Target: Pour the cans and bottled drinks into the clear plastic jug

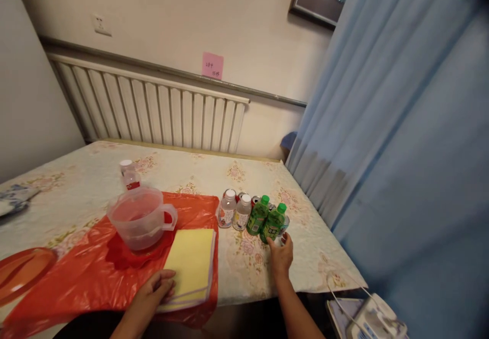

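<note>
My right hand is at the right end of a row of drinks, its fingers apart at the base of a green bottle. Beside that bottle stand another green bottle and two clear bottles with white caps, with several cans partly hidden behind. My left hand rests at the left edge of a stack of yellow cloths, fingers loosely bent. The stack lies on a red plastic sheet. A clear pitcher with a handle stands left of the cloths.
Two clear containers stand behind the pitcher. An orange lid lies at the left edge. A floral cloth covers the surface. Blue curtains hang at right, above a white device with a cable.
</note>
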